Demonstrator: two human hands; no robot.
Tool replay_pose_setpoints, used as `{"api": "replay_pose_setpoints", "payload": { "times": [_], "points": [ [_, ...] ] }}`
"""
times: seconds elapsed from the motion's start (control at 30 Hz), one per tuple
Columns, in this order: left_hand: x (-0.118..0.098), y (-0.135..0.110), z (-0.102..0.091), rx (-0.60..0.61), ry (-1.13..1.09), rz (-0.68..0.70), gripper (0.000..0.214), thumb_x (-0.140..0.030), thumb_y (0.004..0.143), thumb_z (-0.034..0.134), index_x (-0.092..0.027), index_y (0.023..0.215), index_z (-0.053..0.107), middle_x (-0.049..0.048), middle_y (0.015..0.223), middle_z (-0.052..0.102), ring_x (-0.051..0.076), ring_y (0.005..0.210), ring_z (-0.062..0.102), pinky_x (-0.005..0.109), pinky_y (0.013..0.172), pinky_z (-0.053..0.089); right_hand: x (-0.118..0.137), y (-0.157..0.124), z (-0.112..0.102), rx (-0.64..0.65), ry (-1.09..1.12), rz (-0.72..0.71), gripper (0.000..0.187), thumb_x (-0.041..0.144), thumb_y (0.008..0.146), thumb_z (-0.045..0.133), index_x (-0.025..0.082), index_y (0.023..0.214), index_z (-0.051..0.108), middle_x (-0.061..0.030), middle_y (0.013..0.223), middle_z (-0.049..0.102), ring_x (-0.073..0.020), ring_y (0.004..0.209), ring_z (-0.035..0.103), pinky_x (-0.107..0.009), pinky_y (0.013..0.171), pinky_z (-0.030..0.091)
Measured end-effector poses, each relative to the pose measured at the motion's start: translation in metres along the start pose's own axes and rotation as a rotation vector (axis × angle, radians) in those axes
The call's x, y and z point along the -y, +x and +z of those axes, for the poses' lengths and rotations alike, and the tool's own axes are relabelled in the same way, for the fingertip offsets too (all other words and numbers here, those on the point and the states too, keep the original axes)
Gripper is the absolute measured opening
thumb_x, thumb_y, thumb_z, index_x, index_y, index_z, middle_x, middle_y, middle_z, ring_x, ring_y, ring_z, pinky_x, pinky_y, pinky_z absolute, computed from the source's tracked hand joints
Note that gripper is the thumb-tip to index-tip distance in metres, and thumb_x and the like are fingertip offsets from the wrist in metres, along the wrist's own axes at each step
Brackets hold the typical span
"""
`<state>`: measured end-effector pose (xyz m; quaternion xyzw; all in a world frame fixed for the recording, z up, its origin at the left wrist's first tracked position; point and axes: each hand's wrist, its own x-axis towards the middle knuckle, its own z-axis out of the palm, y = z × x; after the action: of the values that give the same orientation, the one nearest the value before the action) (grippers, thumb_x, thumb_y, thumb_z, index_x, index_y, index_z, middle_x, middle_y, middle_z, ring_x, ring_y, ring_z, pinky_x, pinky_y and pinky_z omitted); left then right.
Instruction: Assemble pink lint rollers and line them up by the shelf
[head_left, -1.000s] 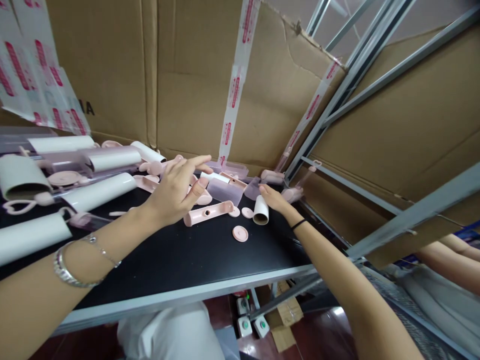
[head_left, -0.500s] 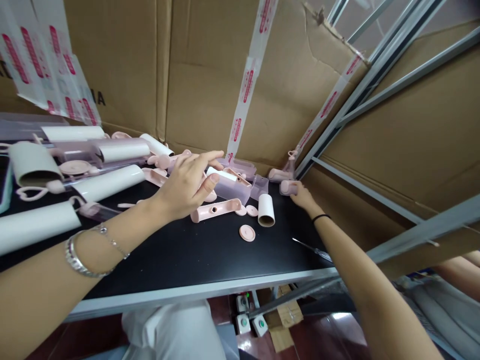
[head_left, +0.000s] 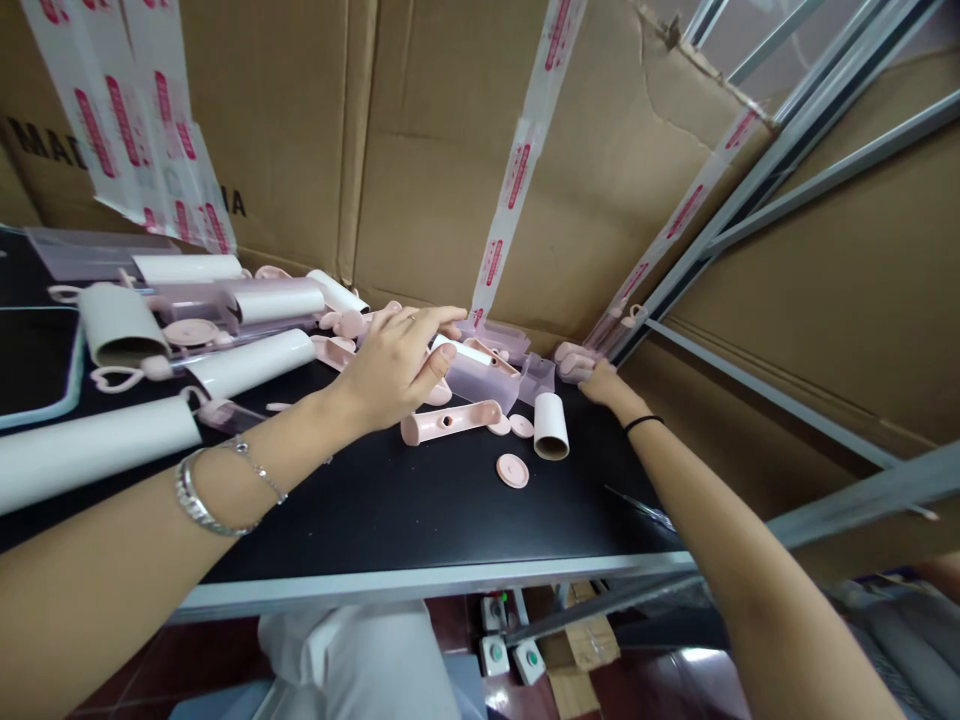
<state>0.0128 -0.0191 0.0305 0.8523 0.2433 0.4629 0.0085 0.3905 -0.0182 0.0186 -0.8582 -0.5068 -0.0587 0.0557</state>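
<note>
Pink handle [head_left: 451, 421] beside white roll [head_left: 551, 427]

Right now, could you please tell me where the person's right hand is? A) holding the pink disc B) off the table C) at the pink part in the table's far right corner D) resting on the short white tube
C: the right hand reaches past the white tube to the pink part in the table's far right corner; whether its grip has closed on the part is unclear.
</note>
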Motion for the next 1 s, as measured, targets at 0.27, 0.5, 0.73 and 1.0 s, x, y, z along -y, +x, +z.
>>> {"api": "replay_pose_setpoints", "payload": {
  "times": [0.27, 0.5, 0.73, 1.0],
  "points": [
    [-0.004, 0.000, 0.003, 0.379, 0.006, -0.017, 0.030, -0.030, 0.087, 0.042, -0.018, 0.101, 0.066, 0.0071, 0.090, 0.070, 0.022, 0.081, 0.063, 0.035, 0.076, 0.045, 0.059, -0.081, -0.035, 0.421, 0.147, -0.079, 0.063, 0.059, 0.068, 0.066, 0.011, 0.107, 0.052, -0.0133, 0.079, 0.069, -0.0205, 0.054, 0.064, -0.031, 0.045, 0.051],
    [-0.021, -0.014, 0.018, 0.543, 0.163, 0.288, 0.030, -0.030, 0.085, 0.056, -0.020, 0.111, 0.064, 0.0107, 0.108, 0.066, 0.027, 0.101, 0.057, 0.041, 0.089, 0.043, 0.078, -0.114, -0.054, 0.080, -0.101, -0.148, 0.048, 0.028, 0.066, 0.067, 0.008, 0.107, 0.053, -0.0229, 0.106, 0.062, -0.0338, 0.092, 0.065, -0.039, 0.074, 0.050],
    [-0.039, -0.031, 0.052, 0.559, -0.072, 0.392, 0.020, -0.033, 0.080, 0.064, -0.028, 0.099, 0.064, 0.0037, 0.122, 0.060, 0.029, 0.118, 0.052, 0.042, 0.098, 0.041, 0.112, -0.101, -0.074, -0.567, 0.514, -0.323, 0.036, 0.028, 0.072, 0.062, 0.017, 0.104, 0.049, -0.0115, 0.108, 0.055, -0.0276, 0.104, 0.055, -0.042, 0.091, 0.043],
    [-0.022, -0.024, 0.047, 0.405, -0.342, 0.033, 0.009, -0.013, 0.077, 0.044, -0.021, 0.078, 0.050, 0.0022, 0.073, 0.059, 0.016, 0.065, 0.057, 0.029, 0.062, 0.045, 0.127, -0.096, -0.026, -0.522, 1.128, -0.446, 0.040, 0.046, 0.069, 0.067, 0.022, 0.094, 0.047, -0.0033, 0.097, 0.057, -0.0176, 0.092, 0.056, -0.029, 0.081, 0.047]
  ]
}}
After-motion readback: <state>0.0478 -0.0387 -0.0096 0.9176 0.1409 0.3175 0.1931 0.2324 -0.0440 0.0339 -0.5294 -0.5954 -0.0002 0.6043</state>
